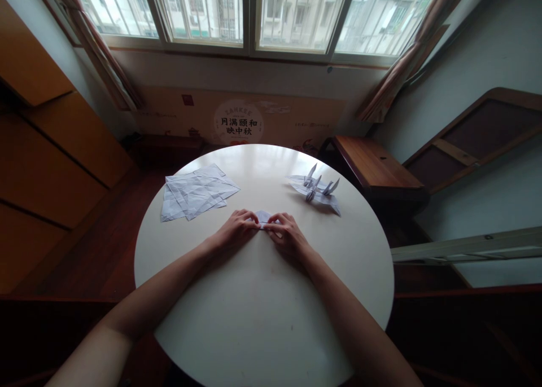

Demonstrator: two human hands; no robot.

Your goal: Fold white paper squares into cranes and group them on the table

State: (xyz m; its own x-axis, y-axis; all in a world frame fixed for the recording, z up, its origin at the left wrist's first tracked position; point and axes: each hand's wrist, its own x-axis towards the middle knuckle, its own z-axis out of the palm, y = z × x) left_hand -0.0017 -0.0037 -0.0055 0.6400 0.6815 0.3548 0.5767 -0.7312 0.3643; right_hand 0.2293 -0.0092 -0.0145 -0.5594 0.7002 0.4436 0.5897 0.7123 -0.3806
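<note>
Between my hands, near the middle of the round white table (262,308), is a small piece of folded paper (263,215). My left hand (239,227) pinches its left side, fingers closed. On the right side my right hand (287,232) grips it the same way, thumb and fingertips pressed together. The fingertips of both hands nearly meet at the near edge and cover part of the paper. Farther off to the right stand several folded paper cranes (317,188), bunched together. A stack of creased paper sheets (197,192) lies at the back left.
Behind the table, a printed cardboard panel (169,108) leans under the barred window (296,14). A wooden side table (375,161) stands at the right. Orange cabinets (63,155) line the left side.
</note>
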